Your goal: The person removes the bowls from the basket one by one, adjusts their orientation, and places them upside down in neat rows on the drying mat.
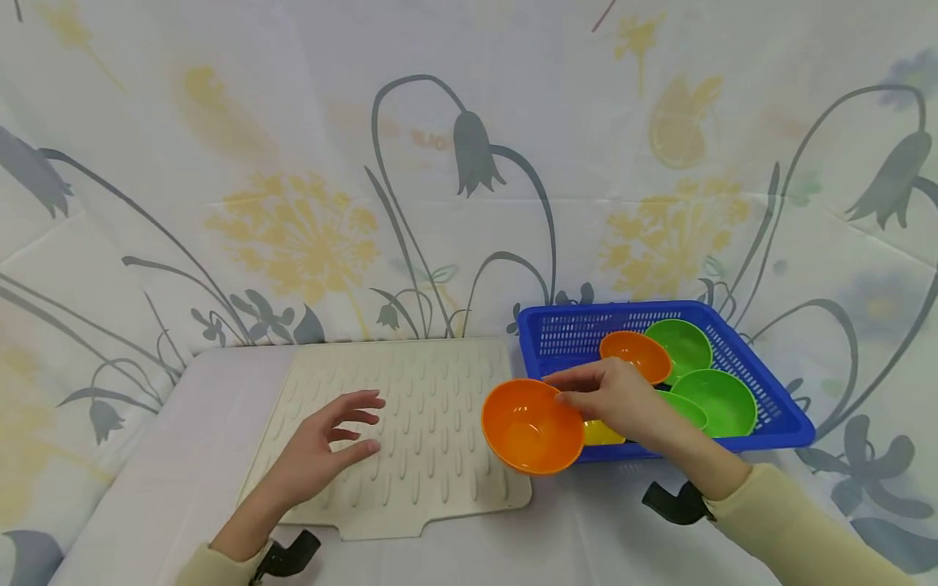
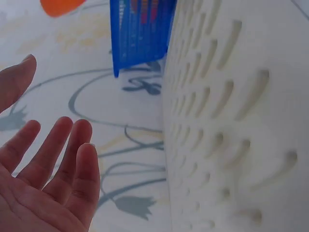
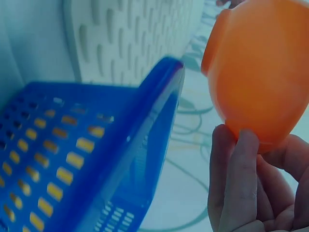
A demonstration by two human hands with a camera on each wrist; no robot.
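Note:
My right hand [image 1: 615, 399] pinches the rim of an orange bowl [image 1: 531, 427], thumb inside and fingers on its outer wall. The bowl is held up at the right edge of a cream ridged drying mat [image 1: 396, 439], its inside tilted toward me. In the right wrist view the fingertips press the orange bowl [image 3: 260, 72] from below its rim. Over the left part of the mat hovers my left hand [image 1: 322, 448], fingers spread and slightly bent, holding nothing. The left wrist view shows the left hand [image 2: 53, 174] with its palm bare.
A blue perforated basket [image 1: 787, 415] stands right of the mat. Inside it lie another orange bowl [image 1: 636, 354], several green bowls [image 1: 714, 399] and something yellow [image 1: 602, 433]. A flower-printed cloth [image 1: 469, 244] rises behind, and a white cloth covers the table.

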